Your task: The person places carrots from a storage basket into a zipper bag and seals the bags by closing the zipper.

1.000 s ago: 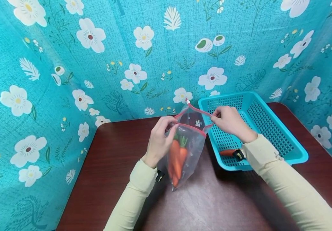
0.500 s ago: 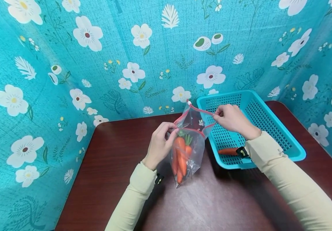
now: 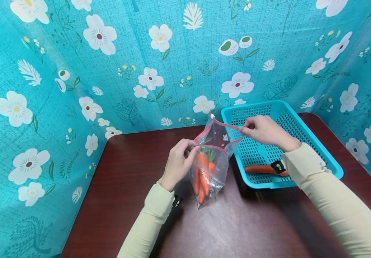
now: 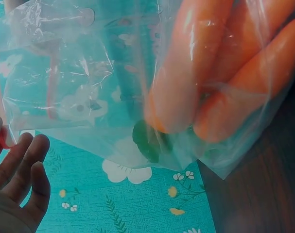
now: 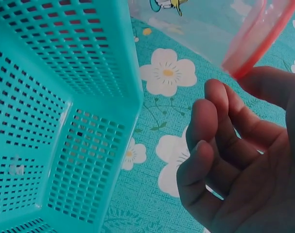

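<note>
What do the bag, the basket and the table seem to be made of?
The bag looks like thin, glossy clear plastic: carrots show through and its creases shine. The basket is probably molded plastic with a satin finish, given its even color and regular slots. The table could be wood or wood-look laminate, slightly shiny, with dark grain and a soft reflection.

A: State the attitude of the left arm; include the hand.
B: It enters at the bottom edge of the head view and extends up and to the right; the left hand pinches at the thumb and fingertips.
A: State the same for the right arm.
B: It extends up and to the left; the right hand also pinches, higher than the left and apart from it; its outer fingers curl loosely.
</note>
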Available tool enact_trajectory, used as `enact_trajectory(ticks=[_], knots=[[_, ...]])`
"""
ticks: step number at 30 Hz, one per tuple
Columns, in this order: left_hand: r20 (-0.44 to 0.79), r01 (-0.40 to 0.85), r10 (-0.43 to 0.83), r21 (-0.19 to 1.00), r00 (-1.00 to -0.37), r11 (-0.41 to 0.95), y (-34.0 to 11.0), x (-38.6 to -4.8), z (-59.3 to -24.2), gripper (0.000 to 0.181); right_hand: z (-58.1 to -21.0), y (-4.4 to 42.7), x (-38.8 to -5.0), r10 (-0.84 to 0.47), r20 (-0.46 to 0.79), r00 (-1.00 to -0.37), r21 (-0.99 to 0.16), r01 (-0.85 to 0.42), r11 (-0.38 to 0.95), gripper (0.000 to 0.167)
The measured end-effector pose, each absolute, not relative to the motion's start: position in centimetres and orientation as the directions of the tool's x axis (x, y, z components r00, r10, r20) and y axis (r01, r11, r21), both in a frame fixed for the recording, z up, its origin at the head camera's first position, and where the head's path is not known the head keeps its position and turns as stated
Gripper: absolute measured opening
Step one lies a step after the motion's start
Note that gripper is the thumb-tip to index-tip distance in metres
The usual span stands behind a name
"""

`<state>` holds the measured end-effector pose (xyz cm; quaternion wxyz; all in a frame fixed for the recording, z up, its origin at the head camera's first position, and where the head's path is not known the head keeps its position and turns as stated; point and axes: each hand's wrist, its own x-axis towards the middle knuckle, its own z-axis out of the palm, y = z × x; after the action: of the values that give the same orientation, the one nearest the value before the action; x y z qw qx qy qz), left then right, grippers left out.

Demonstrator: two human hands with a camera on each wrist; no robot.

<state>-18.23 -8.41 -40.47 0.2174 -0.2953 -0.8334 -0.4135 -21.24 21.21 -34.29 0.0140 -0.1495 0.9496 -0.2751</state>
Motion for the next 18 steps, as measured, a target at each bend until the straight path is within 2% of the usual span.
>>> enact_trajectory(ticks=[9, 18], knots=[[0.617, 0.686, 0.323, 0.542, -0.717, 0.486, -8.3, -18.3, -40.8, 0.009, -34.4, 21.6, -21.4, -0.302, 0.016, -0.953, -0.539, -0.263, 0.800, 0.022], [0.631, 0.696, 0.320, 0.538, -0.707, 0.476, -8.2, -18.3, -41.0, 0.008, -34.3, 22.4, -21.7, -0.271, -0.025, -0.962, -0.568, -0.210, 0.796, 0.036]])
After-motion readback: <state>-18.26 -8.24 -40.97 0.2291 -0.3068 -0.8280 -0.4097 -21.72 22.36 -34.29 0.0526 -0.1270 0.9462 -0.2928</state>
